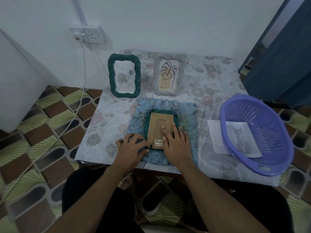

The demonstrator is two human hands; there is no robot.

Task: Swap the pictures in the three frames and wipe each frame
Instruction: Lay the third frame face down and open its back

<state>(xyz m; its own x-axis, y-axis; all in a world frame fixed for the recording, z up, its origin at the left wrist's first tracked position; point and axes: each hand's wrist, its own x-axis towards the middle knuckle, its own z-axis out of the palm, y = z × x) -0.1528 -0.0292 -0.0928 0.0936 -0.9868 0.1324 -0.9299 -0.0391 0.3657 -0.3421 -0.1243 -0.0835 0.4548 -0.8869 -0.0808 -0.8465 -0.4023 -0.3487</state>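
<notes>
the rope-textured green frame (176, 118) lies face down on a fluffy blue cloth (188, 115). right hand (176, 143) presses flat, fingers straight, on its smooth cardboard back (159, 126); just beside it, left hand (133, 147) pinches the frame's corner with curled fingers.

We see matt brown cardboard backing (158, 130) on the face-down green frame (145, 122), whose rim looks ridged like twisted rope. The blue cloth (188, 118) is fuzzy and rough. The counter's floral covering (210, 81) is smooth, faintly shiny. The slotted basket (272, 132) is glossy purple plastic, and the cat print (239, 140) is matt paper.
</notes>
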